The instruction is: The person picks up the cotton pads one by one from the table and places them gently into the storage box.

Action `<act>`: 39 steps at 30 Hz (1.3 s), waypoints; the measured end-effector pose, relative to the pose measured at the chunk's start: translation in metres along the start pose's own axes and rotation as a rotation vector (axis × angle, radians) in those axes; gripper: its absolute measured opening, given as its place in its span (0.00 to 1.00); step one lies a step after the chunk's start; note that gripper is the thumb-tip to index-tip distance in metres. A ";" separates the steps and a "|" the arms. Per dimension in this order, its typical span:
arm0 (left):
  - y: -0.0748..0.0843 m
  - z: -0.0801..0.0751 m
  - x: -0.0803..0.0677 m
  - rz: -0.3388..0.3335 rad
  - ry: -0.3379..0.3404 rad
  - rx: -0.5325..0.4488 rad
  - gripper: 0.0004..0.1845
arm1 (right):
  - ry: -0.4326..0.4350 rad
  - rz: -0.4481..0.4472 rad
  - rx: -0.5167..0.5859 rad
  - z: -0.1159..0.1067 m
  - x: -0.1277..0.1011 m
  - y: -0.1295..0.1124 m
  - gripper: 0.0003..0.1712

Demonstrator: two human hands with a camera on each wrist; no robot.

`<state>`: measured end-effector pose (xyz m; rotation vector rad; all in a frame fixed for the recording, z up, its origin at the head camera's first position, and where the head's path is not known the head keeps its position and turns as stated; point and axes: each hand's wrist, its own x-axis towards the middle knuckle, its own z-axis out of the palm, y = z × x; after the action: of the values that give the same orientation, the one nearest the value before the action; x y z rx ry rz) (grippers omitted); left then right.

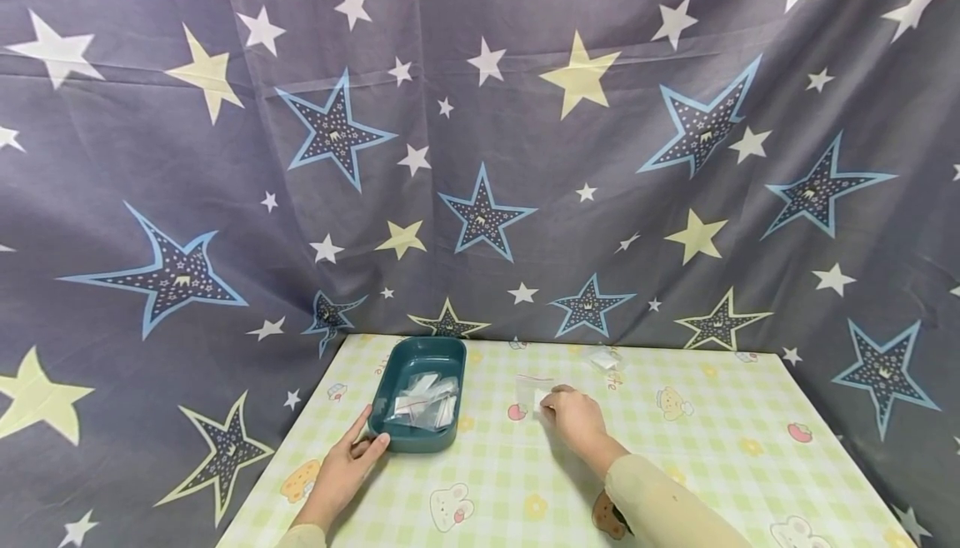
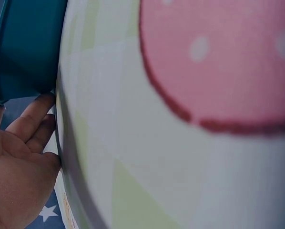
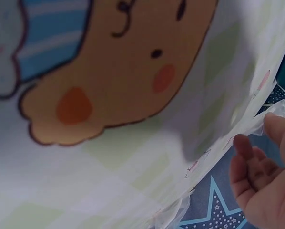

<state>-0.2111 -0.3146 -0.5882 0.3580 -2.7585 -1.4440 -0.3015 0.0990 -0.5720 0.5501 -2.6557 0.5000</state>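
Observation:
A dark teal plastic box [image 1: 422, 441] stands at the left of the table, with several small clear zip bags [image 1: 424, 404] holding white pieces heaped inside. My left hand [image 1: 347, 466] holds the box's near left corner, thumb at the front and fingers along the side. In the left wrist view, the fingers [image 2: 32, 117] reach against the box's wall [image 2: 30, 52]. Right of the box, my right hand [image 1: 579, 421] pinches a clear zip bag [image 1: 531, 386] with a red seal line, low over the table. The right wrist view shows that bag [image 3: 279, 109] by the thumb; its contents are partly hidden.
Another clear bag with something white [image 1: 604, 359] lies near the table's back edge, right of centre. A green checked cloth with cartoon prints [image 1: 536, 481] covers the table. Behind it hangs a dark curtain [image 1: 517, 198] patterned with stars.

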 end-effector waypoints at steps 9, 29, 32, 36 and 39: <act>0.000 0.000 0.001 0.000 0.002 0.007 0.49 | -0.003 0.032 0.175 -0.005 0.002 0.000 0.03; 0.002 0.001 0.003 -0.001 0.006 0.001 0.48 | -0.004 0.373 0.673 -0.029 0.017 0.008 0.07; 0.003 0.001 0.002 -0.005 0.006 0.003 0.48 | 0.003 0.403 0.728 -0.035 0.023 0.007 0.08; 0.003 0.000 0.000 -0.009 0.000 0.008 0.48 | 0.008 0.416 0.751 -0.043 0.032 0.006 0.10; 0.003 -0.001 -0.001 -0.005 -0.003 0.011 0.49 | 0.023 0.407 0.736 -0.050 0.039 0.004 0.10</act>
<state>-0.2107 -0.3133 -0.5854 0.3639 -2.7718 -1.4319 -0.3218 0.1113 -0.5132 0.1746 -2.5008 1.6156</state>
